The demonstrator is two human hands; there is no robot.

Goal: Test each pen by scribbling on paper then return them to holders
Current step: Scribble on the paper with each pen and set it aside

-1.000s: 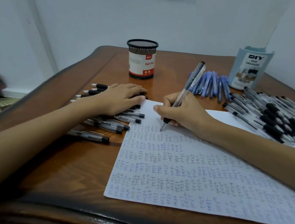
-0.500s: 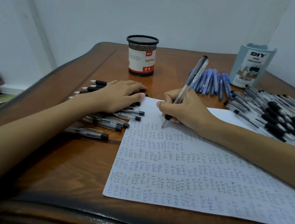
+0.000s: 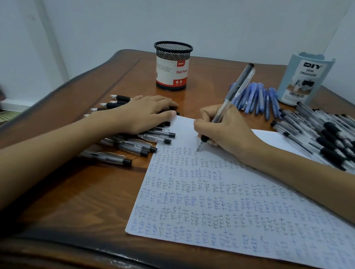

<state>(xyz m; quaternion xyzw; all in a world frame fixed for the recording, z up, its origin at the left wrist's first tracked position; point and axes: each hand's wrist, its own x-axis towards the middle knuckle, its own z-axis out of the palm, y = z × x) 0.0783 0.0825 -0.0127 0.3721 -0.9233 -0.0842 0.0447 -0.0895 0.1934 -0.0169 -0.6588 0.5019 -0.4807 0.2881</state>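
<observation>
- Currently, the right hand (image 3: 224, 131) has its fingers gripping a clear pen (image 3: 232, 96), tilted, tip on the paper (image 3: 230, 208) near its far end.
- The left hand (image 3: 145, 114) lies flat, fingers straight, on a group of black-capped pens (image 3: 126, 146) just beside the paper.
- The mesh holder (image 3: 171, 66) and blue organizer (image 3: 304, 80) stand upright at the counter's (image 3: 76, 189) far side.
- Blue pens (image 3: 257, 99) lie beside the organizer.

right hand (image 3: 224, 129) grips clear pen (image 3: 229, 102), tip on paper (image 3: 230, 208); left hand (image 3: 145, 114) flat on black pens (image 3: 130, 144)
</observation>
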